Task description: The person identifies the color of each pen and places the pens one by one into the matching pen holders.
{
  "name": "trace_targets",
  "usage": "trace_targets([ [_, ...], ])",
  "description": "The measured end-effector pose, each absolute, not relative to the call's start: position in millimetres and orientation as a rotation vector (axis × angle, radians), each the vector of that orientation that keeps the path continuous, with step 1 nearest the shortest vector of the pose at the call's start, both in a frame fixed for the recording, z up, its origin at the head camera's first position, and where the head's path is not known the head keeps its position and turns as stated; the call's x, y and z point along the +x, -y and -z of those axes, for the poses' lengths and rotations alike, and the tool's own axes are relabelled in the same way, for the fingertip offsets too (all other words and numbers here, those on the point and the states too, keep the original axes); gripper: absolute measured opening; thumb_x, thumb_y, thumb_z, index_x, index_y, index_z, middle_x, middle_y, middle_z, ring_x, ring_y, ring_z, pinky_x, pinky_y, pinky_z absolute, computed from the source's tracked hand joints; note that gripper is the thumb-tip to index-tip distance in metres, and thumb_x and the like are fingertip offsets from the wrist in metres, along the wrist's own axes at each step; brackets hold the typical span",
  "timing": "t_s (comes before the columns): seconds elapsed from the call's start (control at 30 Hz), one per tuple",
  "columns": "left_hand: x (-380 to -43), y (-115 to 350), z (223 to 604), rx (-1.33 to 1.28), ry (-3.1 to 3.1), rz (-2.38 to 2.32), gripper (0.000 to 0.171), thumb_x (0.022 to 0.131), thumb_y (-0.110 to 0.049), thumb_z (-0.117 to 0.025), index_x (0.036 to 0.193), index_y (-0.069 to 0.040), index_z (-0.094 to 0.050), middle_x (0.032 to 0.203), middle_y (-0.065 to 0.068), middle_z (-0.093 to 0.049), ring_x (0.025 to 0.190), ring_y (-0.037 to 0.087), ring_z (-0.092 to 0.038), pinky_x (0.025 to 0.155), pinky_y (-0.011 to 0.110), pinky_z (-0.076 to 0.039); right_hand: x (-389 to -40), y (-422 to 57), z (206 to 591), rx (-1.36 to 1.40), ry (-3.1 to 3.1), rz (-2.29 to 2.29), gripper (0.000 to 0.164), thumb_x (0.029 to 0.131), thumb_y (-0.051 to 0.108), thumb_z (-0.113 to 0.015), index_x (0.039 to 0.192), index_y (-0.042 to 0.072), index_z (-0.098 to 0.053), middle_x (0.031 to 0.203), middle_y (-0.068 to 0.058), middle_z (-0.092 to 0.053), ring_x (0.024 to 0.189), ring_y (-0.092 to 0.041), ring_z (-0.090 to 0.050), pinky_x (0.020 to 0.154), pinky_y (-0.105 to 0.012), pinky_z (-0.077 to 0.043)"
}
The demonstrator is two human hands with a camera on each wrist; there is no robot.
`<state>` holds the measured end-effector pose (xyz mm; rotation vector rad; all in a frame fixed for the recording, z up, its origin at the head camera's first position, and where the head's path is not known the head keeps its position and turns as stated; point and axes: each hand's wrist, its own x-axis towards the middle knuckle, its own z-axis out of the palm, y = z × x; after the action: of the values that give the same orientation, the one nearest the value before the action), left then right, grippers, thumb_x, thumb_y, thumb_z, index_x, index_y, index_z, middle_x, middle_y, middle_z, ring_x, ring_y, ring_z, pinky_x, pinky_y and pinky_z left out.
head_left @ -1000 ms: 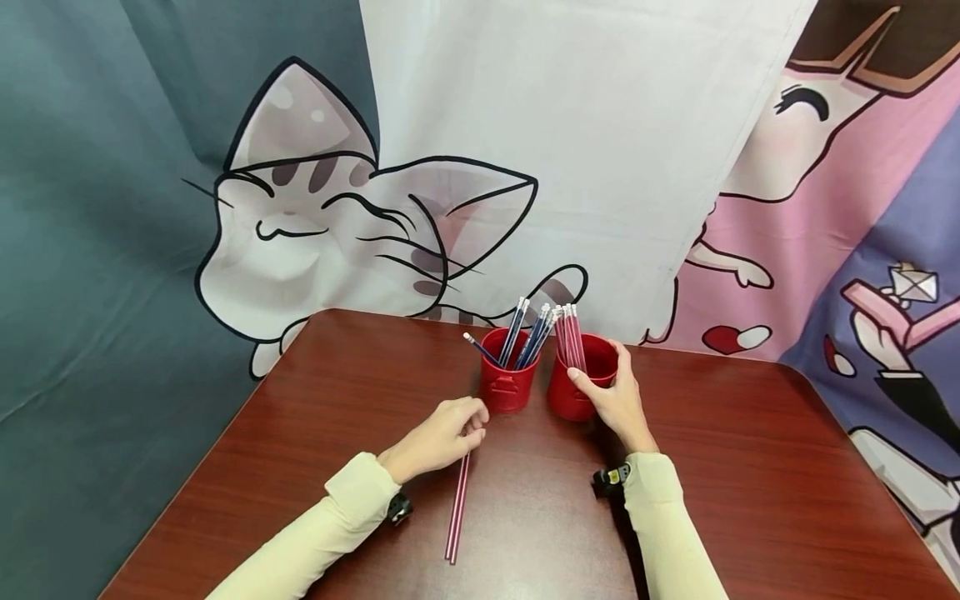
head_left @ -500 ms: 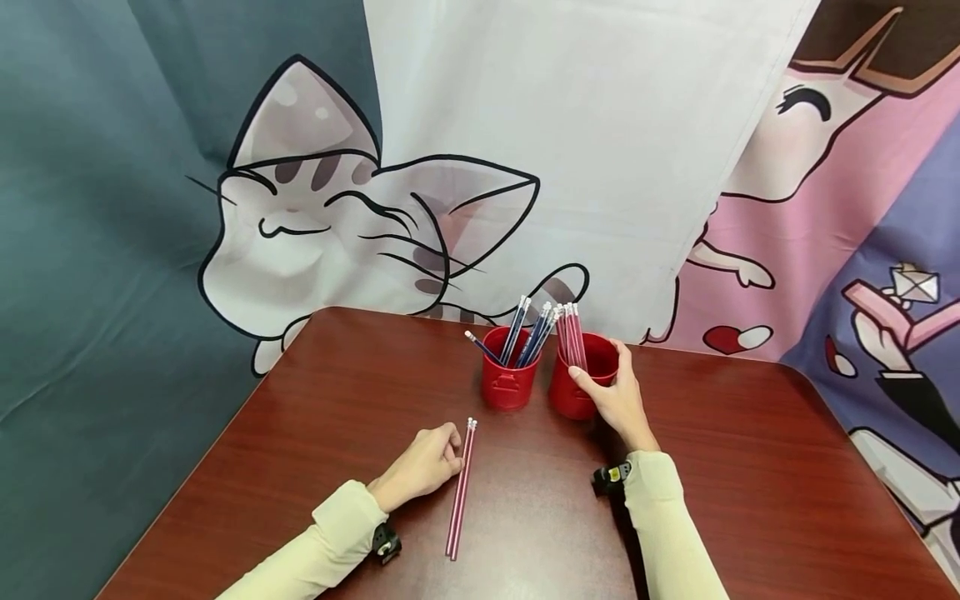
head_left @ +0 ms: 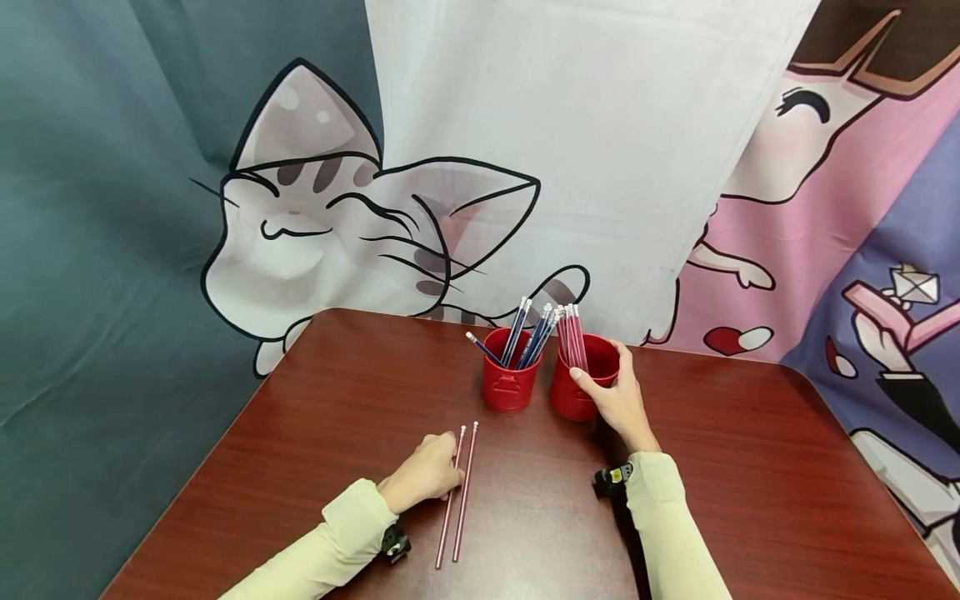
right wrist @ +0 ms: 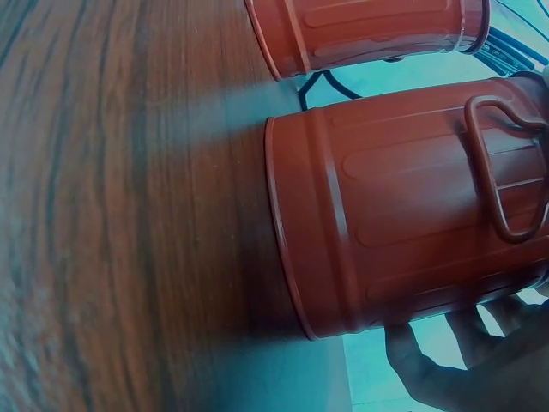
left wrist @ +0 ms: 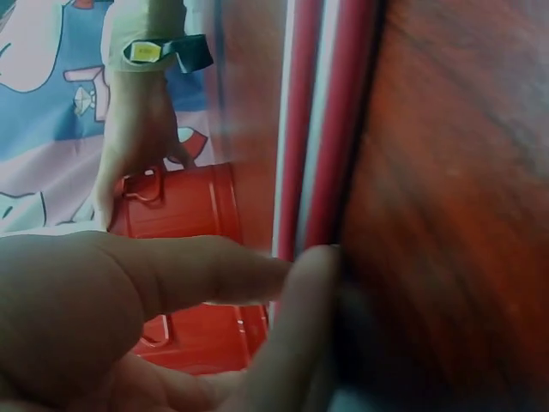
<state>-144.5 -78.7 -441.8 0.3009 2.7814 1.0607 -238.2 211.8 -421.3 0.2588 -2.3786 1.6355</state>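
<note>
Two pink pencils lie on the table, erasers toward the buckets. My left hand [head_left: 424,472] pinches the left pencil [head_left: 445,533] near its upper half, a narrow gap from the right pencil [head_left: 465,492]. In the left wrist view, thumb and finger meet at the pencil shafts [left wrist: 330,129]. My right hand [head_left: 624,404] holds the right red bucket [head_left: 572,398], thumb at the near rim and fingers around its far right side. Several pink pencils [head_left: 570,337] stand eraser-up inside it, leaning left.
Just left of it stands a second red bucket [head_left: 507,390], holding several blue pencils [head_left: 516,332], one tilted far out to the left. The brown table [head_left: 360,375] ends at a printed cloth backdrop [head_left: 585,167] behind the buckets.
My left hand has drawn back from the pencils' eraser ends and come to pinch one. That pencil has shifted left, apart from the other. My right hand stays on the bucket.
</note>
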Motion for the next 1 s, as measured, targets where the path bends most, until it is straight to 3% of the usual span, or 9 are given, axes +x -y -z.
trace_targets([
  [0.27, -145, 73, 440, 0.199, -2.903, -0.852, 0.032, 0.063, -0.004, -0.07, 0.087, 0.007, -0.051, 0.063, 0.013, -0.052, 0.046, 0.023, -0.054, 0.053, 0.03, -0.049, -238, -211, 421, 0.245, 2.38, -1.631, 0.074, 0.081, 0.027, -0.07, 0.138, 0.009, -0.027, 0.13, -0.016, -0.045, 0.114, -0.032, -0.045, 0.088, -0.045, -0.044],
  [0.57, -145, 78, 436, 0.112, -2.836, -1.029, 0.021, 0.066, -0.003, -0.066, 0.076, -0.002, -0.047, 0.057, 0.007, -0.049, 0.035, 0.012, -0.049, 0.041, 0.025, -0.044, -238, -211, 422, 0.247, 2.37, -1.629, 0.074, 0.08, 0.027, -0.07, 0.138, 0.009, -0.028, 0.129, -0.016, -0.046, 0.113, -0.033, -0.045, 0.087, -0.042, -0.044],
  [0.7, -147, 80, 432, 0.118, -2.812, -1.148, 0.022, 0.068, -0.003, -0.065, 0.082, 0.001, -0.048, 0.054, 0.004, -0.05, 0.032, 0.009, -0.048, 0.039, 0.025, -0.044, -239, -211, 422, 0.253, 2.362, -1.633, 0.074, 0.08, 0.027, -0.07, 0.138, 0.009, -0.028, 0.129, -0.016, -0.045, 0.114, -0.034, -0.045, 0.087, -0.043, -0.045],
  [1.0, -156, 72, 415, 0.282, -2.901, -1.443, 0.034, 0.067, -0.002, -0.07, 0.096, -0.001, -0.051, 0.073, 0.005, -0.056, 0.06, 0.012, -0.054, 0.053, 0.022, -0.047, -237, -210, 422, 0.239, 2.376, -1.643, 0.074, 0.081, 0.026, -0.07, 0.138, 0.009, -0.027, 0.13, -0.017, -0.045, 0.114, -0.033, -0.044, 0.088, -0.047, -0.044],
])
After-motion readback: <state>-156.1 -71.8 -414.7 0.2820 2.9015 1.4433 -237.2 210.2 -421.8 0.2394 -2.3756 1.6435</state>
